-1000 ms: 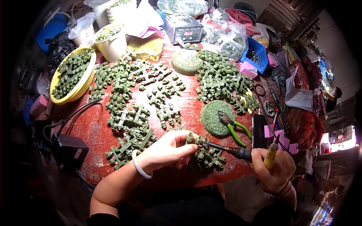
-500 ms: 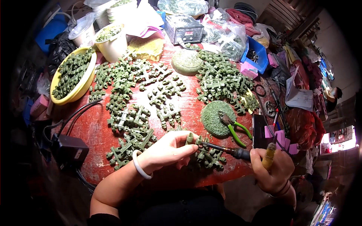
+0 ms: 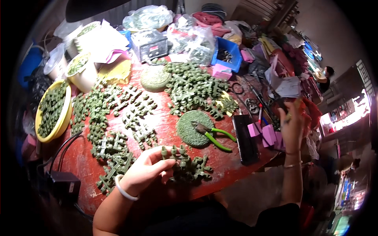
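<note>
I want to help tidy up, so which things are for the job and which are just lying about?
Probably for the job:
green piece in the left hand
pile of green pieces
pliers on the round green pad

Probably just lying about:
pink blocks
paper sheets

Whether the blurred right hand holds anything, I can't tell.

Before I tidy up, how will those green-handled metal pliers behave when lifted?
The green-handled pliers likely feel stiff and head-heavy, given the dark metal head. Their spread handles may swing together when squeezed. Rolling seems unlikely, given their splayed shape.
</note>
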Demonstrator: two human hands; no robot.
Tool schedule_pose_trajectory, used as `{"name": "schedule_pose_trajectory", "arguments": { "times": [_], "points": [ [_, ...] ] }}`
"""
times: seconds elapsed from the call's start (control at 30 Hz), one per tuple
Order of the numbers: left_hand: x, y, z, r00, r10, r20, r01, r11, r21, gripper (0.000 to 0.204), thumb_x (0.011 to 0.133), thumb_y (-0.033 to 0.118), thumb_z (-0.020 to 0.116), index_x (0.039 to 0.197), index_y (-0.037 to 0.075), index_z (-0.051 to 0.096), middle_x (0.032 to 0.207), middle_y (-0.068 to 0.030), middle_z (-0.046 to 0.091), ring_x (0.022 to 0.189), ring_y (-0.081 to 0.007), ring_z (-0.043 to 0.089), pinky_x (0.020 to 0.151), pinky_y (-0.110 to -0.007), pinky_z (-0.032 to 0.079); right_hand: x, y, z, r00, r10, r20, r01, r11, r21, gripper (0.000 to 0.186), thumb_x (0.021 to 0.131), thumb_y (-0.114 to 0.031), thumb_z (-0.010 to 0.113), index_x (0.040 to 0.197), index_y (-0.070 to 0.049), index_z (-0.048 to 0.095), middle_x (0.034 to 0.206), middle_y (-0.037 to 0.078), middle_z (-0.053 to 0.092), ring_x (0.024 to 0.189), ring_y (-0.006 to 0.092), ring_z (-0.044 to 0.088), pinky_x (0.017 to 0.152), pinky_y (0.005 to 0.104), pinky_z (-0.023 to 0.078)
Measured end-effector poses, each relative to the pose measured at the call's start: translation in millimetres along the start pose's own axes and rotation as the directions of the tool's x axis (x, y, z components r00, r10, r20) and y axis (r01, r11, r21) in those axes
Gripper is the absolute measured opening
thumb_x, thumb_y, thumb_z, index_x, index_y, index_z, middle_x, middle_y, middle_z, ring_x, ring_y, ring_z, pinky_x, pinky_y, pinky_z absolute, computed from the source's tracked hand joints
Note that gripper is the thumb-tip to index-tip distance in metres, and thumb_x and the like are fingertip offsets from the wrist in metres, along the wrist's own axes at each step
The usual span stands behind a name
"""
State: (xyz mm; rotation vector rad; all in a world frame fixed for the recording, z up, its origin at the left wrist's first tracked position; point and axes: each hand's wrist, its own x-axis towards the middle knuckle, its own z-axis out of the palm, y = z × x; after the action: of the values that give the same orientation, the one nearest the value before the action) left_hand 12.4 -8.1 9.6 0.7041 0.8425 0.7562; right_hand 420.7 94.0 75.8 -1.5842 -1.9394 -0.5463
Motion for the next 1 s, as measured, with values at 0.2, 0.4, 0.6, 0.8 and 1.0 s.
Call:
{"name": "schedule_pose_trajectory", "arguments": {
  "times": [0.2, 0.4, 0.6, 0.8, 1.0],
  "points": [
    [0.6, -0.9, -2.4, 0.998, 0.059, 0.023, -0.059, 0.998, 0.009, 0.039, 0.094, 0.003, 0.062, 0.133, -0.001, 0.055, 0.098, -0.0046, 0.065, 0.081, -0.0109, 0.063, 0.068, -0.026, 0.054, -41.0, 44.3, 47.3, 0.942, 0.213, 0.26, -0.277, 0.929, 0.246, 0.017, 0.091, -0.009, 0.067, 0.105, -0.002, 0.061, 0.077, 0.018, 0.064, 0.068, 0.0337, 0.063, 0.064, 0.0366, 0.05],
    [-2.8, -2.8, -7.5, 0.997, 0.067, -0.03, -0.066, 0.997, 0.045, 0.041, 0.093, 0.005, 0.064, 0.132, -0.003, 0.056, 0.095, -0.0059, 0.067, 0.08, -0.0123, 0.064, 0.07, -0.026, 0.052, -44.9, 5.4, 42.3, 0.959, 0.116, 0.26, -0.067, 0.979, -0.19, 0.023, 0.086, -0.021, 0.071, 0.103, -0.007, 0.064, 0.088, 0.017, 0.065, 0.086, 0.0375, 0.063, 0.073, 0.0485, 0.051],
    [1.4, 1.0, -3.9, 0.997, 0.079, 0.014, -0.079, 0.996, 0.051, 0.038, 0.095, 0.006, 0.064, 0.131, -0.002, 0.057, 0.093, -0.0032, 0.067, 0.08, -0.01, 0.061, 0.074, -0.025, 0.051, -39.0, -26.8, 12.4, 0.99, -0.039, 0.132, 0.071, 0.965, -0.253, 0.022, 0.092, -0.012, 0.065, 0.114, -0.01, 0.067, 0.086, 0.014, 0.065, 0.084, 0.0332, 0.063, 0.075, 0.0442, 0.05],
    [-2.1, 3.1, -4.0, 0.992, 0.093, -0.08, -0.093, 0.996, -0.002, 0.039, 0.091, -0.001, 0.061, 0.129, -0.004, 0.058, 0.099, -0.0052, 0.067, 0.083, -0.0099, 0.059, 0.073, -0.025, 0.048, -34.1, -131.4, 8.6, 0.987, -0.151, 0.052, 0.093, 0.81, 0.579, 0.028, 0.092, 0.001, 0.056, 0.119, -0.002, 0.063, 0.106, 0.016, 0.073, 0.083, 0.0259, 0.072, 0.073, 0.0339, 0.056],
    [2.7, 3.3, -5.7, 0.986, 0.098, -0.138, -0.098, 0.995, 0.006, 0.038, 0.091, -0.003, 0.06, 0.129, -0.006, 0.057, 0.104, -0.0091, 0.069, 0.082, -0.0129, 0.064, 0.071, -0.025, 0.052, -20.1, -193.8, 31.6, 0.954, -0.301, -0.012, 0.176, 0.527, 0.831, 0.037, 0.099, -0.02, 0.062, 0.133, -0.005, 0.059, 0.087, 0.011, 0.072, 0.07, 0.0206, 0.07, 0.062, 0.0321, 0.056]
  ]
}}
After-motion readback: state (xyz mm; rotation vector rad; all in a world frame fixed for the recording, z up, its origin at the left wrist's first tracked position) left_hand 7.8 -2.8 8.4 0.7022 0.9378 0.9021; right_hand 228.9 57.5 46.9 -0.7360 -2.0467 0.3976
